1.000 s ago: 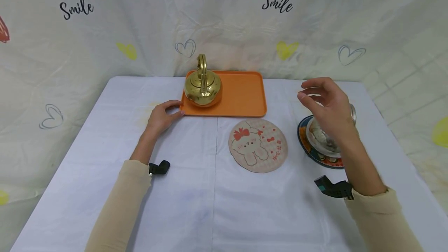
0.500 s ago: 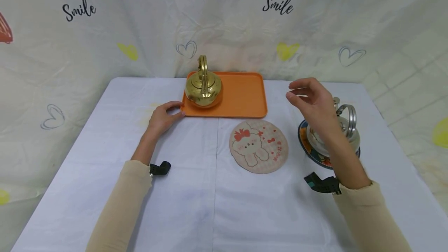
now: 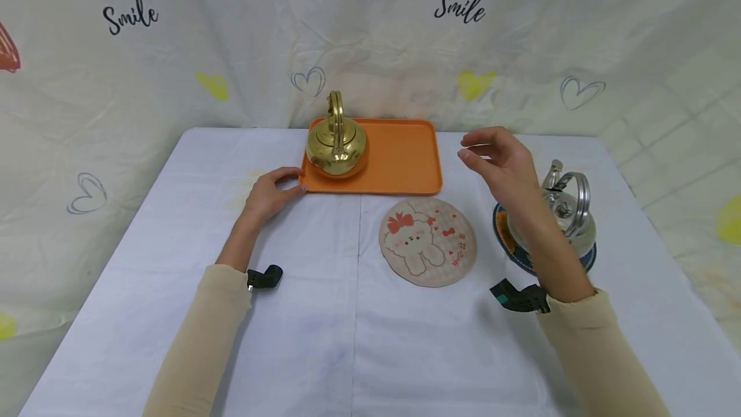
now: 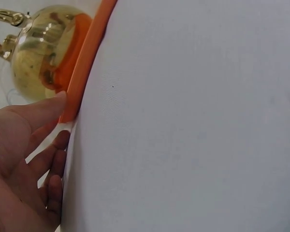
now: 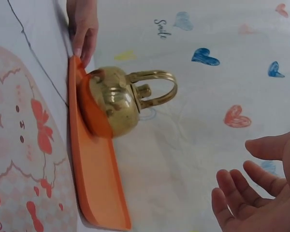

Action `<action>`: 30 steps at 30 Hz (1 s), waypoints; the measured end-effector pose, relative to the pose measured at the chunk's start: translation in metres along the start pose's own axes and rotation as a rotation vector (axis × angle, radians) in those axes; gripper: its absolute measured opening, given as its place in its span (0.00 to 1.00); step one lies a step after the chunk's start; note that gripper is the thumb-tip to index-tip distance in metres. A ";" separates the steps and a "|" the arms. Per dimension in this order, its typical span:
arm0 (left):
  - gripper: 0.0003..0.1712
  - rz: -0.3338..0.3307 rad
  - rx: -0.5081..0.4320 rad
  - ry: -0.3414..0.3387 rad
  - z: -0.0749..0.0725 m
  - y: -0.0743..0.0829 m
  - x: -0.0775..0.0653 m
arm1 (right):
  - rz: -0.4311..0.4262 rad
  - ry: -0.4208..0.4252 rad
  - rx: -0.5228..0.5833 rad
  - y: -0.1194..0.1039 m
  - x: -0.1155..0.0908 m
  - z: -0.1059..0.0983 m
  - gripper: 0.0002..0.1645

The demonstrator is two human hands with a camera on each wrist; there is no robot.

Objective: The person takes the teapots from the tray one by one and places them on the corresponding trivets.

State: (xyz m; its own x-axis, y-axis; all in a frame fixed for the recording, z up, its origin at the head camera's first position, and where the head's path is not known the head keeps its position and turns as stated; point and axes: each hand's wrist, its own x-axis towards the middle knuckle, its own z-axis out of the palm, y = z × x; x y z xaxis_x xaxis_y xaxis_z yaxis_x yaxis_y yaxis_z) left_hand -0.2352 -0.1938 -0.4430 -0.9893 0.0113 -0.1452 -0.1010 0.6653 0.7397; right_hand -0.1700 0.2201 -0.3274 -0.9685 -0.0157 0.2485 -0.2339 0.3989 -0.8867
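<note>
An orange tray (image 3: 399,156) lies at the back of the table, with a brass kettle (image 3: 337,147) on its left part. My left hand (image 3: 269,195) is at the tray's front left corner; in the left wrist view the thumb (image 4: 55,104) lies against the rim, and the other fingers are partly hidden. My right hand (image 3: 503,166) hovers with loosely bent fingers and nothing in them, right of the tray. Below and behind it a silver kettle (image 3: 579,230) stands on a patterned plate (image 3: 502,227), partly covered by my forearm.
A round pink mat (image 3: 428,243) with a bunny drawing lies in front of the tray. White cloth (image 3: 312,314) covers the table. Behind the table hangs a curtain (image 3: 382,37) printed with hearts and "Smile".
My right hand has moved left, away from above the silver kettle, which shows more now. My left hand, the tray and the brass kettle have stayed in place.
</note>
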 end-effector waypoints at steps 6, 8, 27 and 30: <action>0.28 0.008 -0.001 0.001 -0.001 0.002 0.001 | -0.006 -0.016 0.071 0.003 0.005 0.006 0.14; 0.28 0.008 0.000 0.004 -0.001 0.002 0.001 | -0.008 -0.021 0.088 0.004 0.007 0.009 0.14; 0.28 0.011 0.000 -0.007 -0.001 0.000 -0.002 | -0.012 -0.093 0.175 0.010 0.015 0.048 0.17; 0.28 0.017 -0.001 -0.007 -0.001 -0.001 -0.002 | -0.015 -0.103 0.161 0.009 0.016 0.052 0.18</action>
State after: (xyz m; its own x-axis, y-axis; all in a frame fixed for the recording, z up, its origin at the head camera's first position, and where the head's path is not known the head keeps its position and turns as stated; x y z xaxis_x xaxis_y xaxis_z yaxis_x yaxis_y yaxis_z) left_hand -0.2333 -0.1952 -0.4428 -0.9901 0.0277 -0.1373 -0.0844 0.6640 0.7429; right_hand -0.1917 0.1756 -0.3524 -0.9666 -0.1171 0.2280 -0.2507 0.2466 -0.9361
